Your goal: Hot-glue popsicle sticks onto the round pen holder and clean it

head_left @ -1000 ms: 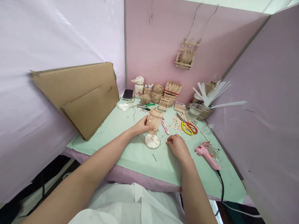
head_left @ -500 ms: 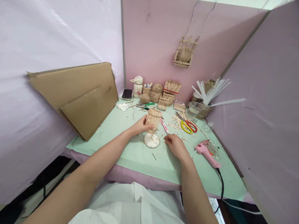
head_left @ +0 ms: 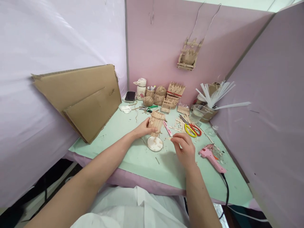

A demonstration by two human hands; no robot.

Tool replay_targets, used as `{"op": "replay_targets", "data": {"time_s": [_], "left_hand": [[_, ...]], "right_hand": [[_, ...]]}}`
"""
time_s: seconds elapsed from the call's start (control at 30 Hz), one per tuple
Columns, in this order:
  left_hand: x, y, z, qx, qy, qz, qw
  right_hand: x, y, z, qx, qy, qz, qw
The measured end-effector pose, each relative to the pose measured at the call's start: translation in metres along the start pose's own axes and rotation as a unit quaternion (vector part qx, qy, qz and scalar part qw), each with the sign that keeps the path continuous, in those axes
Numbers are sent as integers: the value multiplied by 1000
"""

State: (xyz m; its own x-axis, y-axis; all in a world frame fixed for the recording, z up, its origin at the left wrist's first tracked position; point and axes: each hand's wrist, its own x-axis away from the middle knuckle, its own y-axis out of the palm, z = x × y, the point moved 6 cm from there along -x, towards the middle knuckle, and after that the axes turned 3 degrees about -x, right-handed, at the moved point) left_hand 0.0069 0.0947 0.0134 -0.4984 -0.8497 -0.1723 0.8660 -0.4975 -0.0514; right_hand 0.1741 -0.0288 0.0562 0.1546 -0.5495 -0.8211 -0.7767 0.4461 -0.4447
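My left hand point(head_left: 142, 129) grips the side of a cup built from wooden craft sticks point(head_left: 157, 121), which stands upright on a thin stem over a round white base point(head_left: 155, 143) on the green table point(head_left: 133, 158). My right hand point(head_left: 185, 148) hovers just right of the base, thumb and forefinger pinched on a tiny pale wooden piece point(head_left: 170, 138) raised off the table.
A pink glue gun point(head_left: 211, 156) with a black cord lies to the right. Yellow and red scissors point(head_left: 193, 129), loose sticks, a clear cup point(head_left: 197, 113), twine balls, stick baskets and a phone point(head_left: 130, 96) crowd the back. Cardboard sheets point(head_left: 83, 98) lean at left.
My right hand has lifted from the table surface with the small piece pinched and moved slightly toward the stick cup. The left hand has stayed on the cup.
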Motion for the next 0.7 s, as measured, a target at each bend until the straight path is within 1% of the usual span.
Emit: {"op": "replay_targets", "data": {"time_s": [0.1,0.2,0.27,0.37,0.47,0.57,0.63,0.7], "left_hand": [[0,0,-1,-6,-3,-1,1000],[-1,0,-2,-14,-5,0,1000],[-1,0,-2,-12,-4,-2,1000],[-1,1,-3,-4,-6,-5,1000],[0,3,-3,8,-10,-9,1000],[1,8,-4,50,-18,-15,998],[3,13,-6,113,-38,-38,992],[5,20,-8,186,-74,-89,976]], "right_hand": [[2,-5,-9,13,-39,37,998],[5,-8,-9,2,-25,63,998],[5,-7,-4,-18,16,61,998],[6,-2,8,-69,120,40,990],[7,6,21,-143,216,37,965],[9,13,30,-205,284,44,936],[10,18,34,-219,322,43,920],[10,22,37,-222,347,39,910]]}}
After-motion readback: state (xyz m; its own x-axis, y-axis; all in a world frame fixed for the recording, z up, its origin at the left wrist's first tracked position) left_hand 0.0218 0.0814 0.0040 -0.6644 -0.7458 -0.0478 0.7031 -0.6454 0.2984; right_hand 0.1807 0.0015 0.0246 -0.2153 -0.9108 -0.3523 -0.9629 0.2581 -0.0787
